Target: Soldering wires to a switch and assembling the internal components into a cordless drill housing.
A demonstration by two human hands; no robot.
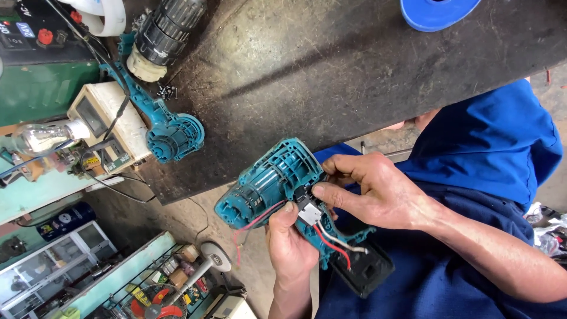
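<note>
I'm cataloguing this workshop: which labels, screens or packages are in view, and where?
Beige meter box, bench's left edge: rectangular, dark screen window, small yellow sticker.
Black panel, top left corner: red knobs, small blue label.
Dark blue can, lower left: cylindrical, round white label.
Small boxes, wire shelf below: yellow and tan, blurry.
Teal drill housing, held at centre: no label visible.

Matt plastic shell, rough worn bench

The teal drill housing (269, 183) is ribbed matt plastic; the dark workbench (354, 65) looks scratched, dull and rough.
</note>
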